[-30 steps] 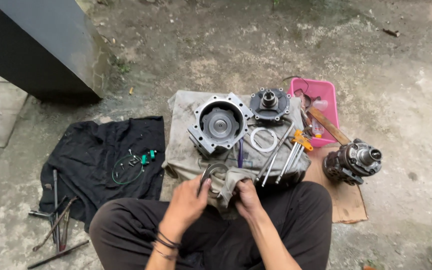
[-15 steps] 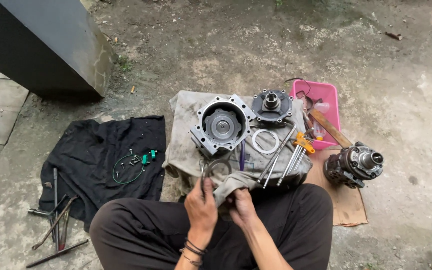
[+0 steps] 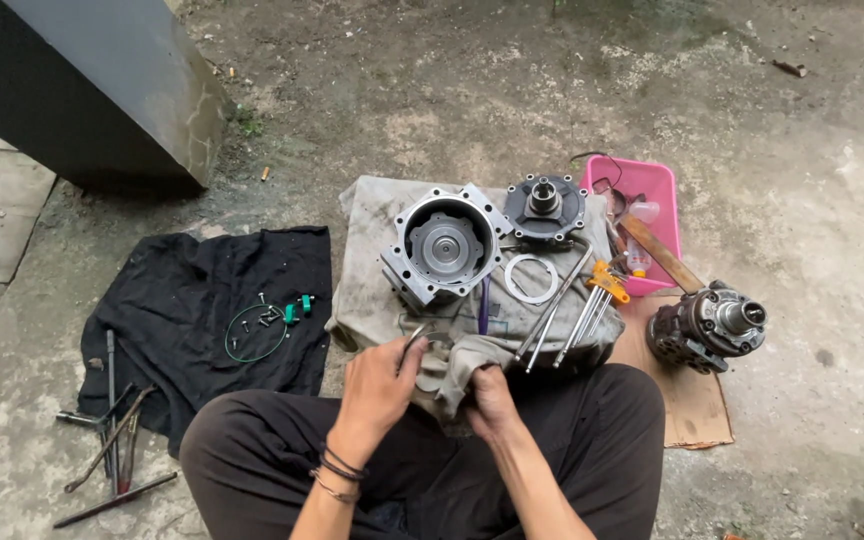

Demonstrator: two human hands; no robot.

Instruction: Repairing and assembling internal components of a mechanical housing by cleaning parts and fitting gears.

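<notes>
The left hand (image 3: 377,385) pinches a thin metal ring (image 3: 414,343) at its rim, just above the lap, near the grey cloth (image 3: 372,290). The right hand (image 3: 492,395) is closed on a fold of that cloth. The ring looks light, stiff and likely oily, so the rim grip suits it

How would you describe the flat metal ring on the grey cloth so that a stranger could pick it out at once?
Start at the grey cloth spread before the seated person. On it, right of the big round metal housing and below the dark disc-shaped part, lies the ring. It alone is thin, flat, pale and open in the middle.
</notes>
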